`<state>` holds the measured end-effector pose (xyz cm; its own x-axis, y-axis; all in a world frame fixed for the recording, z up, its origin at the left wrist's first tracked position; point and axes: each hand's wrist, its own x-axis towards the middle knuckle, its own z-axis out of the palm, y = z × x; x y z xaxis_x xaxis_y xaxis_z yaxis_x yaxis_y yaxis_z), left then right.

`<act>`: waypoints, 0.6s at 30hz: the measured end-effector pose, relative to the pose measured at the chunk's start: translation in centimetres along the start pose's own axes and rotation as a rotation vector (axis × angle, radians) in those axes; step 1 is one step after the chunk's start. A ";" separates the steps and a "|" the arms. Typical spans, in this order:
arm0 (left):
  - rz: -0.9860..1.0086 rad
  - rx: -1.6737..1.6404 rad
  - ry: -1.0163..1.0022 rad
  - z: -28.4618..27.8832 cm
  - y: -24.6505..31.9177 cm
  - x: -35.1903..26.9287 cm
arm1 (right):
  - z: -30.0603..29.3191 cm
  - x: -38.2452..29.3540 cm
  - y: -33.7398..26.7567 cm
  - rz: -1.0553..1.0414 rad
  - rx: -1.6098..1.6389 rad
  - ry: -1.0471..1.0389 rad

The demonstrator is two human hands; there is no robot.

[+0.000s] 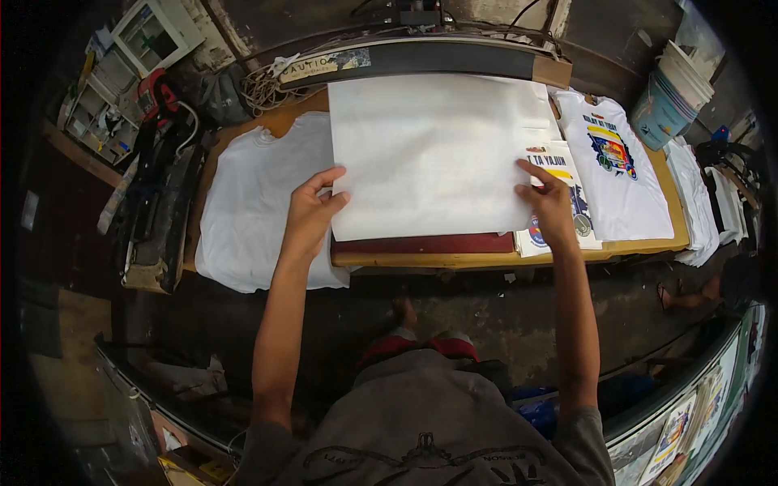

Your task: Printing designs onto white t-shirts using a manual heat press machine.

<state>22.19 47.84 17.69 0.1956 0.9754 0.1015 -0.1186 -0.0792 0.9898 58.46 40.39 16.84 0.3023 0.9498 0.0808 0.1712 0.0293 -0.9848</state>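
Observation:
A large blank white sheet (425, 158) is held up by its two side edges above the worktable (401, 261). My left hand (313, 206) pinches its left edge between thumb and fingers. At the opposite edge, my right hand (550, 203) grips it the same way. Under the sheet, a dark red pad (419, 244) shows along the front. A plain white T-shirt (261, 200) lies flat to the left and hangs over the table edge. Mirror-printed transfer sheets (582, 206) lie partly behind my right hand. Further right lies a white T-shirt with a colourful print (632, 206).
A long dark bar (450, 61) bearing a warning label runs along the back, with coiled cord (258, 91) beside it. Black-and-red equipment (158, 103) stands at left. Stacked buckets (668, 97) and folded white cloth (693, 206) are at right. Another person's leg (699, 297) shows there.

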 end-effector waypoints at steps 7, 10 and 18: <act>-0.064 0.437 -0.012 -1.1 -3.2 14.8 | 1.5 13.0 1.4 0.044 -0.131 -0.105; 0.048 0.863 0.025 -1.8 -4.5 16.5 | 2.4 14.5 1.8 0.000 -0.459 -0.150; 0.348 1.383 -0.057 1.9 -3.1 12.7 | 6.3 15.1 1.7 -0.266 -1.163 0.018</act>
<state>26.86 60.12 16.08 0.3969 0.8578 0.3265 0.8545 -0.4752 0.2099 57.41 56.73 15.43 0.1403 0.9519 0.2724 0.9745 -0.0842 -0.2078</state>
